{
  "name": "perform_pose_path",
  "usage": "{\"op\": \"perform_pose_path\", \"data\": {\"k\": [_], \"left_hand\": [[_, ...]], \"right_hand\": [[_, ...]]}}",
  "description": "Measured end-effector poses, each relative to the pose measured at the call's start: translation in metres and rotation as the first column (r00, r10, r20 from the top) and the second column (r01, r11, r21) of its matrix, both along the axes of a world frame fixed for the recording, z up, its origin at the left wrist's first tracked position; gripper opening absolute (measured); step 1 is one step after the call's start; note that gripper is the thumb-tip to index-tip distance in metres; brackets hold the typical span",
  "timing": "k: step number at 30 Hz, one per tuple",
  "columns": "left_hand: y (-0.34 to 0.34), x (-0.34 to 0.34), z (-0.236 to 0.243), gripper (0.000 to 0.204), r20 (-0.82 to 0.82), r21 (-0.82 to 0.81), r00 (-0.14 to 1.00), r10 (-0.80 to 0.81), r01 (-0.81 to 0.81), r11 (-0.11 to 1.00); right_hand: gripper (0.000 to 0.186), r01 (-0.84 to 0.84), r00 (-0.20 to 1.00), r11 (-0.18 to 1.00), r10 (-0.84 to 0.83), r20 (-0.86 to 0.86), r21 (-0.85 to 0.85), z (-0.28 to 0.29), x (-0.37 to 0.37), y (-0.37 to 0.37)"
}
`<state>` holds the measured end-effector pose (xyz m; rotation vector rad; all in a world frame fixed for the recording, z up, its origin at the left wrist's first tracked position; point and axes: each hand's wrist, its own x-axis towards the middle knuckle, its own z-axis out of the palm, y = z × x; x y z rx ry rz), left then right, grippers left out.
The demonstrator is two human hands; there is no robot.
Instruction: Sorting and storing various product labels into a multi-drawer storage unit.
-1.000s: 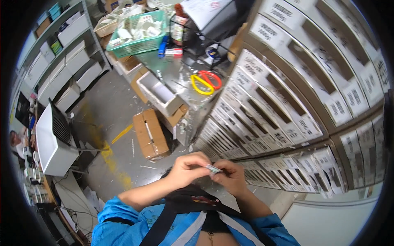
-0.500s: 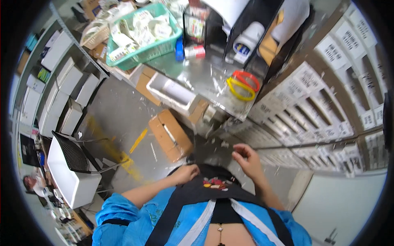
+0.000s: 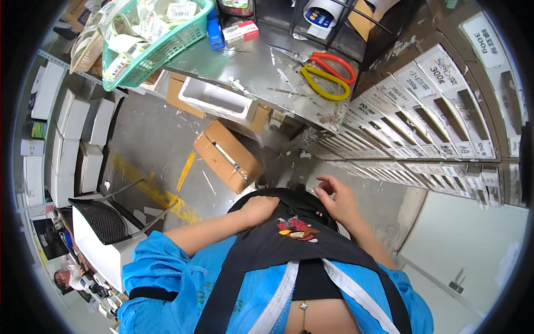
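My left hand (image 3: 258, 209) rests against the black apron (image 3: 300, 247) with its fingers curled in; their tips and anything in them are hidden. My right hand (image 3: 336, 197) is at the apron's right edge, open, fingers apart and slightly bent, with nothing visible in it. Ahead, a steel worktop (image 3: 250, 72) holds red-and-yellow-handled scissors (image 3: 325, 78), a blue tool (image 3: 214, 30), a red-and-white box (image 3: 239, 30) and a green basket (image 3: 142, 47) of label rolls.
A cardboard carton (image 3: 219, 150) lies on the floor below a white foam box (image 3: 214, 97). Slotted racks (image 3: 425, 111) line the right. Shelves of white boxes (image 3: 69, 122) and a chair (image 3: 100, 220) are left, with another person (image 3: 67, 278) behind.
My hands have parted from a small label held between them; left to the apron, right opened and raised slightly. The view has swung toward the worktop, which now appears larger.
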<state>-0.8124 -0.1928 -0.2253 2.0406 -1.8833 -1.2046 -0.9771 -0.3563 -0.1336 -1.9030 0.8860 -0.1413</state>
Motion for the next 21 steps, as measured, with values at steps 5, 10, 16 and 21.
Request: {"op": "perform_pose_path", "data": {"k": [5, 10, 16, 21], "left_hand": [[-0.018, -0.006, -0.015, 0.021, 0.159, 0.160, 0.966, -0.206, 0.181, 0.971], [-0.054, -0.026, -0.054, 0.020, 0.182, 0.057, 0.983, -0.027, 0.017, 0.998], [-0.024, -0.002, -0.037, 0.019, 0.175, -0.066, 0.980, 0.100, -0.090, 0.994], [-0.041, -0.023, -0.014, 0.019, 0.124, -0.186, 0.990, 0.065, -0.041, 0.982]], "right_hand": [[0.030, -0.004, 1.000, 1.000, 0.004, 0.011, 0.002, -0.006, -0.007, -0.013], [0.032, -0.057, 0.998, 0.998, 0.057, 0.015, -0.036, -0.009, 0.001, -0.013], [0.035, -0.107, 0.992, 0.994, 0.108, 0.061, -0.022, -0.010, 0.008, -0.008], [0.034, -0.081, 0.995, 0.990, 0.088, 0.053, -0.116, -0.017, 0.001, -0.002]]}}
